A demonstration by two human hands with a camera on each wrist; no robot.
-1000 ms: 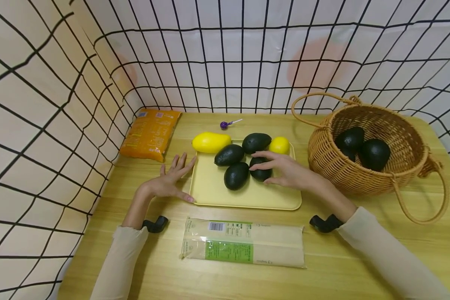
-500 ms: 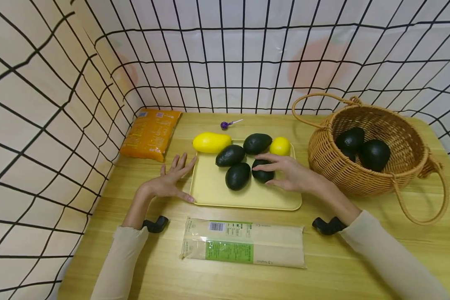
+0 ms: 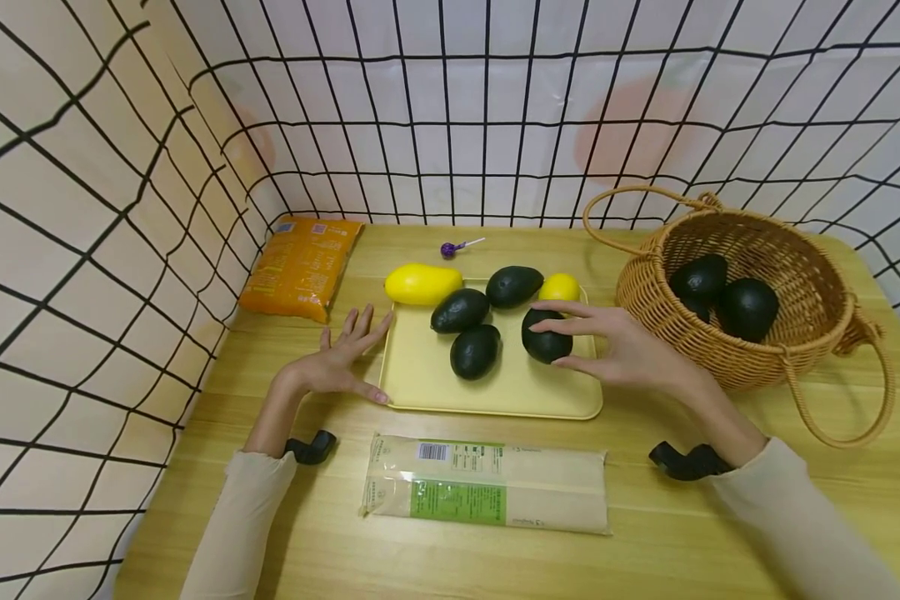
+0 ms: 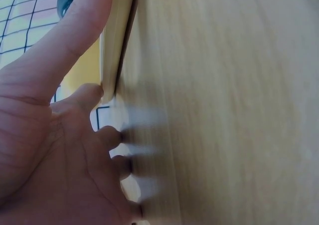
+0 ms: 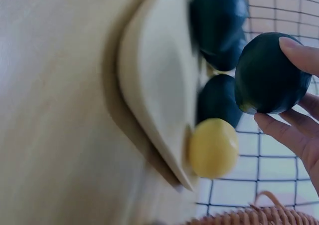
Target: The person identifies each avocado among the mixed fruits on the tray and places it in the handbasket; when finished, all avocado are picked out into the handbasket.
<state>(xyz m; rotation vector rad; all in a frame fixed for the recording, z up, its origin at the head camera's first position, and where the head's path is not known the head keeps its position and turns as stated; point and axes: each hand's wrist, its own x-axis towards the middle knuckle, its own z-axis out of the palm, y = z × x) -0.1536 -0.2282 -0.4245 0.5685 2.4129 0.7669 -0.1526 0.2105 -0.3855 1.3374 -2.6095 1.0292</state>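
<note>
Head view. Item, one dark avocado (image 3: 545,343): I am logging it in the grasp of the right hand (image 3: 626,346), thumb pressing on its near side, fingers on its far side. It is lying over the right part of the yellow tray (image 3: 420,387), left of the palm, its long axis running roughly near to far, the far end leaning slightly left. Item, one wicker basket (image 3: 645,321): standing on the counter (image 3: 510,571) to the right of the tray and holding other avocados (image 3: 750,310). I am marking the key relation: the right hand is lying between the dark avocado and the basket, nearer to both; the left hand (image 3: 337,364) is staying well apart, at the tray's left edge, fingers spreading, gripping nothing. Remaining stock: I am counting three loose avocados (image 3: 475,352) on the tray, left of the grasped one, and one lemon (image 3: 560,287) at the far right corner.

Left wrist view. I am seeing fingertips resting on the counter beside the tray's edge. Something dark is showing past the thumb; I am not able to tell which avocado.

Right wrist view. I am finding the dark avocado pinched between thumb and fingers and, in my judgement, hanging clear of the tray. The basket's rim is showing on the right side of the scene; the lemon is sitting beside a loose avocado.
</note>
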